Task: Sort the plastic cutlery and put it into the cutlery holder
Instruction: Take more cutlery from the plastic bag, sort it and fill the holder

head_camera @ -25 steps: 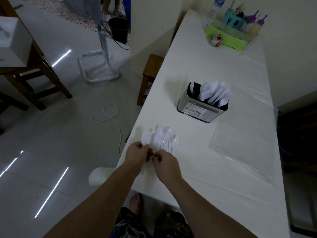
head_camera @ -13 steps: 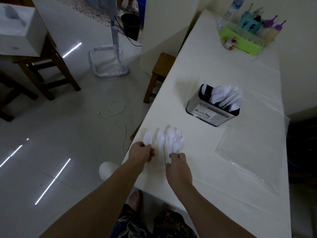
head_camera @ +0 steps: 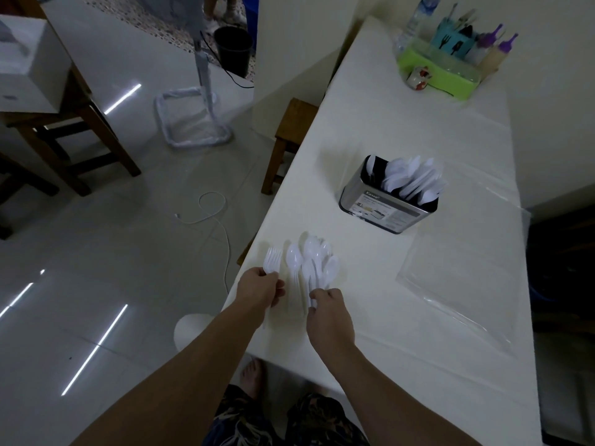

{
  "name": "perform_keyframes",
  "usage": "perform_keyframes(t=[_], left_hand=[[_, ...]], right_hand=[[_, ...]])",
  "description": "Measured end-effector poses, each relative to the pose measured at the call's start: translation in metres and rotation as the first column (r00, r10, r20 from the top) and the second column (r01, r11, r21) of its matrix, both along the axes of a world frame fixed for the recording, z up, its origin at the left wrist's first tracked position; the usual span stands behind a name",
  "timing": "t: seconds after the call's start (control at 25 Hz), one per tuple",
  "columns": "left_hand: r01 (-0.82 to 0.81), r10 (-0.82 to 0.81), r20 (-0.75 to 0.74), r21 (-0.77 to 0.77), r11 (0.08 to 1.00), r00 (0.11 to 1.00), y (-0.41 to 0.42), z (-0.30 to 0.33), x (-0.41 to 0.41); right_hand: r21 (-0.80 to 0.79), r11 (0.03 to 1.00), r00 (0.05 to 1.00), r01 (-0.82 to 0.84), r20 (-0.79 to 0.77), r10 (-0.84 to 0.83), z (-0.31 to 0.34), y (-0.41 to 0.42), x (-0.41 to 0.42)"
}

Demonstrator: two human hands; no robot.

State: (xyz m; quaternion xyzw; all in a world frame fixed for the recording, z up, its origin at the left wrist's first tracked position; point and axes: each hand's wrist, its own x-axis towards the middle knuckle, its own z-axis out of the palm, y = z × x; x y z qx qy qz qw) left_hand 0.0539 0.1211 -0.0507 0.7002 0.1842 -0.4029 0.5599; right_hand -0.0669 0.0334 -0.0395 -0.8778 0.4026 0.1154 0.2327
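White plastic forks are sticking out past the knuckles of the left hand, which is curling its fingers round their handles at the near left edge of the worktop. Just to the right of that hand, a lone white spoon is lying flat on the worktop between the two hands. Beside it, a fanned bunch of white spoons is reaching forward from the right hand, whose fingers are pinching the handle ends; the bowls are pointing away from the person. Whether the bunch is resting on the worktop or lifted off it cannot be told.

Well beyond the right hand, ahead and slightly to its right, the cutlery holder is standing upright, a shiny metal box with a label on its near side. More white cutlery is leaning inside it, mostly toward its right end. To the right of the right hand a sheet of clear plastic is lying on the worktop. Far ahead, at the worktop's end, a green tray is carrying purple-capped bottles.
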Motion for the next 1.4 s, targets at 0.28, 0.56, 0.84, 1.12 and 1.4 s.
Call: perform_keyframes(t=[0.28, 0.56, 0.84, 1.12, 1.4], left_hand=[[0.03, -0.03, 0.02, 0.011, 1.0, 0.999, 0.0, -0.001, -0.003], [0.057, -0.058, 0.042, 0.025, 0.998, 0.997, 0.002, -0.001, -0.004], [0.037, -0.037, 0.034, 0.013, 0.999, 0.999, 0.003, -0.005, -0.003], [0.013, -0.013, 0.03, -0.009, 1.0, 0.999, 0.004, -0.007, -0.004], [-0.008, 0.008, 0.001, -0.024, 1.0, 1.0, 0.006, -0.009, -0.002]], right_hand=[[-0.036, 0.958, 0.952, -0.285, 0.107, 0.288, 0.0, 0.01, -0.002], [-0.069, 0.986, 0.988, -0.153, 0.027, 0.155, 0.01, -0.001, -0.007], [-0.184, 0.97, 0.969, -0.157, -0.221, 0.115, 0.006, -0.019, -0.019], [-0.12, 0.896, 0.901, -0.427, -0.134, 0.412, 0.0, -0.002, -0.018], [-0.108, 0.954, 0.946, -0.28, -0.2, 0.255, -0.005, -0.001, -0.023]])
